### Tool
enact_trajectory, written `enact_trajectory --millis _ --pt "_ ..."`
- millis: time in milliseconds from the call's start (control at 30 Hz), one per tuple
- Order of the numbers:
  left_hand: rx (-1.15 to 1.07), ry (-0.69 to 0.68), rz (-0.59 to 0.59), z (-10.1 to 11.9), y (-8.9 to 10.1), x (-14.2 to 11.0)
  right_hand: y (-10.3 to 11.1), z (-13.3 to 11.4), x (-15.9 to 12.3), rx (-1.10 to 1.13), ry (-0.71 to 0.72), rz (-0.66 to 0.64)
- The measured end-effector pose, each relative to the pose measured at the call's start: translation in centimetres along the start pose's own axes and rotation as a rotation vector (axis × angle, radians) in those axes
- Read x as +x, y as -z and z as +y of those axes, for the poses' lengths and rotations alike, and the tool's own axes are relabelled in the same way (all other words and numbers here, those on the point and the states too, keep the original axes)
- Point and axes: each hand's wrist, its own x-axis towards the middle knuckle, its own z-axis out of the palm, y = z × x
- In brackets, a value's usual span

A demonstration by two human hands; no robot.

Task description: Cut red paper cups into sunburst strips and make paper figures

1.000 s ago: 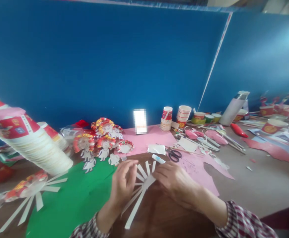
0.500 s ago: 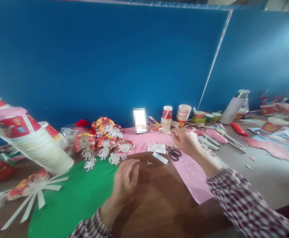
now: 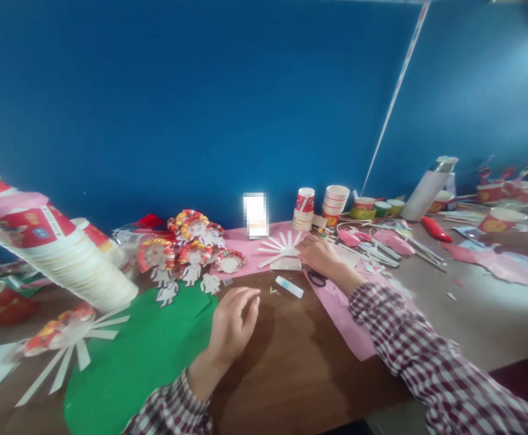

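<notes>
My right hand [image 3: 321,254] reaches forward over the pink paper sheet [image 3: 343,314]. Its curled fingers grip the right edge of a white paper cup cut into fanned strips [image 3: 280,244], which lies on the pink sheet. My left hand [image 3: 234,323] rests on the brown table [image 3: 291,368] beside the green paper sheet [image 3: 141,356], fingers stretched and holding nothing. A small white tube [image 3: 290,286] lies between my hands. Black scissors [image 3: 317,278] show partly under my right wrist.
A leaning stack of red-and-white paper cups [image 3: 55,254] stands at the left, with another strip-cut cup [image 3: 64,338] below it. Paper doll figures [image 3: 191,254] sit behind the green sheet. Cup stacks [image 3: 336,202], a white flask [image 3: 427,187] and scraps crowd the right. A blue wall is behind.
My right hand carried the strip-cut cup from in front of me out to the pink sheet at the back. My left hand let go of it and settled on the table.
</notes>
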Motion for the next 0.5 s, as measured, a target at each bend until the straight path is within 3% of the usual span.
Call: enact_trajectory --millis 300,500 --pt "0.009 -0.003 -0.148 0.5 -0.3 -0.1 0.0 -3.2 -2.8 0.125 0.003 -0.058" --pt "0.018 -0.016 -0.149 0.4 -0.4 -0.2 -1.1 -4.7 -2.5 0.145 -0.075 -0.034"
